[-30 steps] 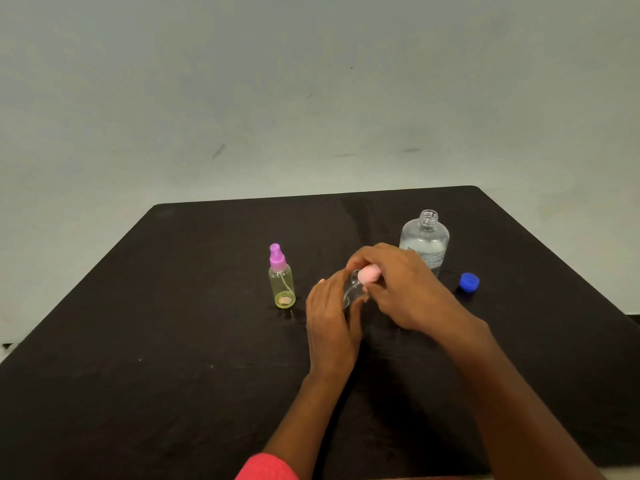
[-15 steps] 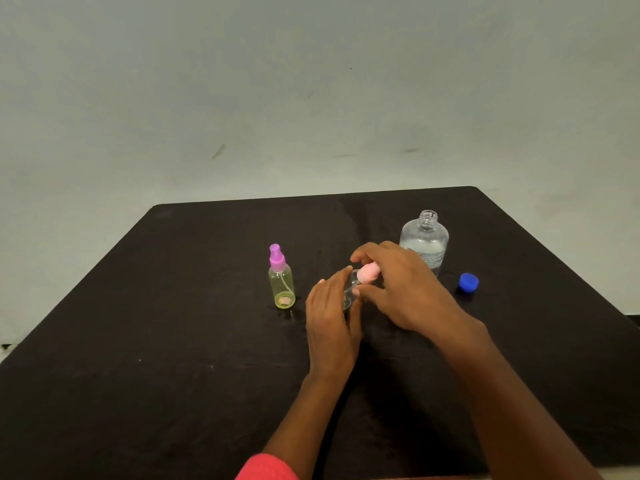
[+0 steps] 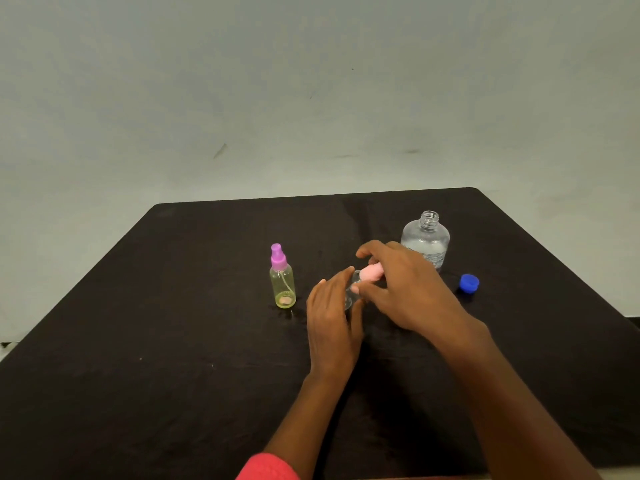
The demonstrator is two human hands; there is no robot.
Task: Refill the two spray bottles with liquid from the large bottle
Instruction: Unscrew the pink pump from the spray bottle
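A small clear spray bottle [image 3: 350, 295] stands at the table's middle, mostly hidden by my hands. My left hand [image 3: 332, 323] wraps its body. My right hand [image 3: 401, 289] pinches its pink spray cap [image 3: 370, 273] between thumb and fingers. To the left stands a yellow-green spray bottle [image 3: 282, 282] with a purple cap on, upright and untouched. The large clear bottle [image 3: 426, 239] stands uncapped behind my right hand, with liquid in its lower part. Its blue cap [image 3: 469, 283] lies on the table to the right.
The black table [image 3: 173, 341] reaches a pale wall at the back; its far edge and corners show. A red sleeve [image 3: 266, 467] is at the bottom edge.
My right hand's fingers have shifted around the pink cap, opening out slightly as if turning it. The left hand keeps hold of the clear bottle. Nothing else has moved.
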